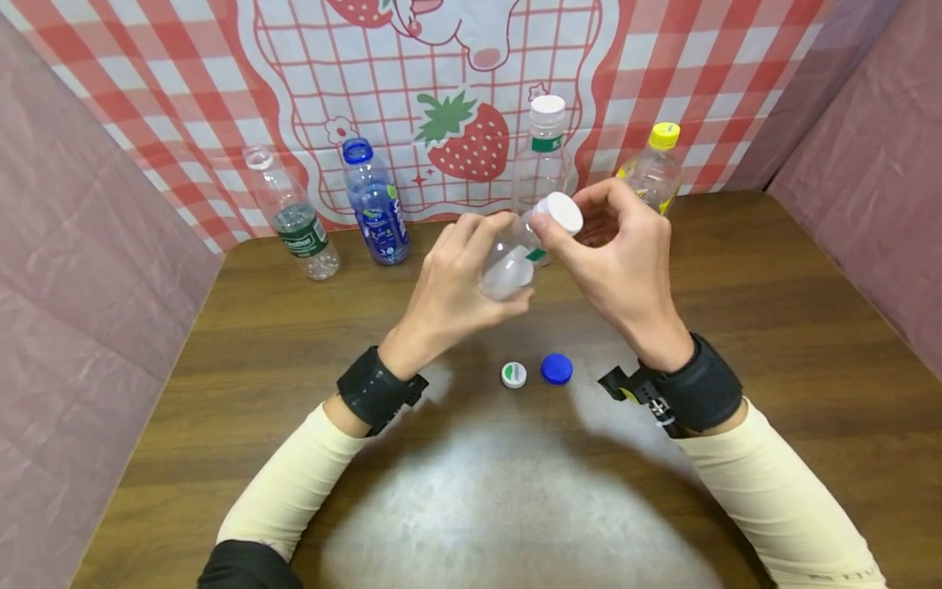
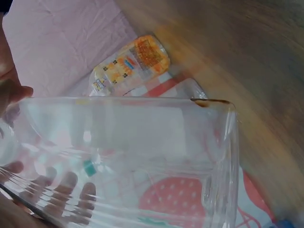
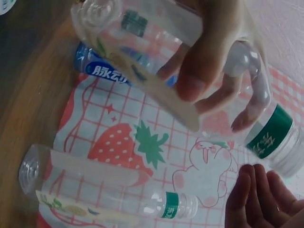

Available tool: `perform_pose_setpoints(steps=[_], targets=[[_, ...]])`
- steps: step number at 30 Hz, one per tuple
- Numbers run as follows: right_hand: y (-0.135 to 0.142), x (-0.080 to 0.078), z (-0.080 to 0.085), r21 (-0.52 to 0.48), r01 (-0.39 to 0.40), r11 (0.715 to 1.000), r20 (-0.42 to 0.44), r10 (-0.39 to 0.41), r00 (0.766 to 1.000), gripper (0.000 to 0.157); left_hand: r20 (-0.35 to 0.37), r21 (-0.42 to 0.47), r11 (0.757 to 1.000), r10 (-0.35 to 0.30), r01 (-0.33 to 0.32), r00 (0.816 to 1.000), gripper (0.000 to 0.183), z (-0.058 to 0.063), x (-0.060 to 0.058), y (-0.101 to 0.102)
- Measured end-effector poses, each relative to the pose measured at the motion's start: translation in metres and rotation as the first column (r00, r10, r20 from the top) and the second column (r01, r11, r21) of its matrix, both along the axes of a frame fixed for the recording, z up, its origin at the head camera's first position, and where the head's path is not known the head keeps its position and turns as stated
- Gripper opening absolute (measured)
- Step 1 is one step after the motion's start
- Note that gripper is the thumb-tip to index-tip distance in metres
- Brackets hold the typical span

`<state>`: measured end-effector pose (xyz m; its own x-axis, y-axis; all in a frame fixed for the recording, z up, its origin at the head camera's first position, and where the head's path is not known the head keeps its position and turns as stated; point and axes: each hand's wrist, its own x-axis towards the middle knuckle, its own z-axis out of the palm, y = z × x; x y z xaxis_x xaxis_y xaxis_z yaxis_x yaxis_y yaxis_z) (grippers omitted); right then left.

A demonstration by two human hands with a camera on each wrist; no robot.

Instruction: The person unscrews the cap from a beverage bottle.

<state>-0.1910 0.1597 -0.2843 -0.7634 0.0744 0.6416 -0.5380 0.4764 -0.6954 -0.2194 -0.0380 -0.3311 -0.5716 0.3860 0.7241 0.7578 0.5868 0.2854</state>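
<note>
A clear plastic bottle with a green neck label is tilted in the air, its white cap towards the upper right. My left hand grips the bottle's body, fingers over one side and thumb under the other. Through the clear wall in the left wrist view, fingers show behind the bottle. My right hand has its thumb at the cap's near edge and curled fingers at its far side, partly hidden. In the right wrist view, its fingertips are right beside the bottle's neck.
A white cap with a green mark and a blue cap lie on the table. Along the back stand a green-labelled bottle, a blue-labelled bottle, another white-capped bottle and a yellow-capped bottle, before a checked cloth.
</note>
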Motion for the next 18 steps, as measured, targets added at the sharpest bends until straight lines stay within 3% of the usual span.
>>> perform_pose_setpoints(steps=[5, 9, 14, 18], targets=[[-0.0021, -0.0011, 0.0017, -0.019, 0.068, 0.998, -0.028, -0.068, 0.997, 0.039, -0.019, -0.010, 1.000, 0.010, -0.010, 1.000, 0.076, 0.0005, 0.0011, 0.0041], [-0.0047, 0.0002, 0.0020, -0.059, 0.034, 0.998, -0.044, -0.036, 0.998, 0.034, -0.023, 0.008, 1.000, 0.010, -0.010, 1.000, 0.077, 0.0005, 0.0014, 0.0048], [-0.0064, 0.0030, -0.0002, -0.130, -0.123, 0.984, -0.081, 0.113, 0.990, 0.030, 0.007, 0.036, 0.999, -0.016, 0.015, 1.000, 0.079, -0.0006, 0.0007, 0.0057], [-0.0039, 0.0042, -0.0018, -0.177, -0.325, 0.929, -0.091, 0.313, 0.945, 0.040, 0.040, 0.044, 0.998, -0.042, 0.040, 0.998, 0.081, -0.0010, -0.0001, 0.0055]])
